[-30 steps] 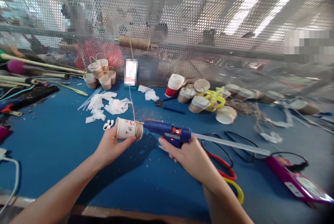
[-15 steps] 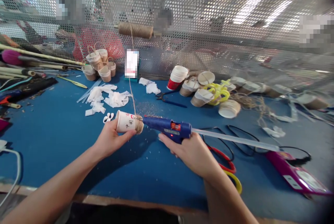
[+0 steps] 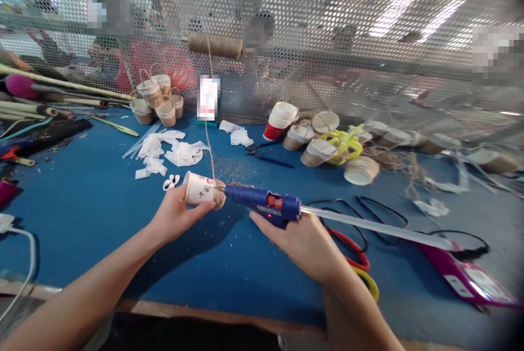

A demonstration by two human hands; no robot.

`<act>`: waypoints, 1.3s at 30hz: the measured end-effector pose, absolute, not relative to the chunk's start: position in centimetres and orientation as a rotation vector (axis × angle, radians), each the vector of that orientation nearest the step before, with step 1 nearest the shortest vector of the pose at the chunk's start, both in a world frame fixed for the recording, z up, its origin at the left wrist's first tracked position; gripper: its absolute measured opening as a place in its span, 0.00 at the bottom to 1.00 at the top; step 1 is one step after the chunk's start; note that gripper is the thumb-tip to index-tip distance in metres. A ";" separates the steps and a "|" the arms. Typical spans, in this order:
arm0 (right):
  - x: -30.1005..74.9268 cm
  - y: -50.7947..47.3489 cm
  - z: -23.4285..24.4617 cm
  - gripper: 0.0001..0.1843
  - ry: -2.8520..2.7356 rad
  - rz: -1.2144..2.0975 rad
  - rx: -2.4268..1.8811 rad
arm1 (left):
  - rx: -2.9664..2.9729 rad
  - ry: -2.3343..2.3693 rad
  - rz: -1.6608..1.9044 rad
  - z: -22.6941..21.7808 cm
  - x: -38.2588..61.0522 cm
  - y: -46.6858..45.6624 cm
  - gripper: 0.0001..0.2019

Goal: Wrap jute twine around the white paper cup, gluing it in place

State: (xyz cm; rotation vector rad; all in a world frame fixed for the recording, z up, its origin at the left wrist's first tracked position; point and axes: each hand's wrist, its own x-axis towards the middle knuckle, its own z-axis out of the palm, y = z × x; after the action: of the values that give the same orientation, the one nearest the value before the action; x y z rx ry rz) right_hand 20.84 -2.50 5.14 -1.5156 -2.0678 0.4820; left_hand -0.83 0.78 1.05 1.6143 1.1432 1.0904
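A white paper cup (image 3: pixel 198 190), tipped on its side, is gripped by my left hand (image 3: pixel 174 213). Brown twine is wound about the cup's right end, and a strand of the twine (image 3: pixel 209 149) runs up from there to a spool (image 3: pixel 215 46) at the mesh. My right hand (image 3: pixel 301 242) is closed round the handle of a blue glue gun (image 3: pixel 262 202), whose nozzle meets the wound end of the cup. From the gun's back sticks a long, clear glue stick (image 3: pixel 376 225). A small red light glows on its side.
Twine-wrapped cups (image 3: pixel 166 112) stand at back left; more lie at back right beside a red-and-white cup stack (image 3: pixel 281 120). Pliers (image 3: pixel 270 160), white scraps (image 3: pixel 186 153) and red-and-yellow-handled scissors (image 3: pixel 370 285) lie about. A purple power strip (image 3: pixel 466 274) sits at right. Perforated metal mesh (image 3: pixel 307 67) stands behind.
The view has shifted slightly. Both hands keep their hold, and the nozzle stays at the cup's twine-wound end. The glue stick's rear end sits a little lower and farther right.
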 end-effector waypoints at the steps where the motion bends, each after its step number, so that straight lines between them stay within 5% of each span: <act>1: 20.9 -2.6 5.1 0.10 -2.073 0.471 -1.518 | 1.606 1.142 1.085 1.1 -0.8 0.8 0.13; 26: 21.0 -2.7 6.1 0.15 -2.362 0.103 -1.470 | 1.732 1.058 1.110 0.8 -1.1 0.8 0.10; 39: 20.4 -2.5 6.7 0.11 -2.226 0.310 -1.540 | 1.909 1.080 1.153 0.6 -1.2 0.7 0.09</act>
State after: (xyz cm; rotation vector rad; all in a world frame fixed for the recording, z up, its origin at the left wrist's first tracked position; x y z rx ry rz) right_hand 20.42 -2.51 6.72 -1.5400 -2.2255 0.3098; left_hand -1.21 0.71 0.57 1.9092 1.0802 1.1534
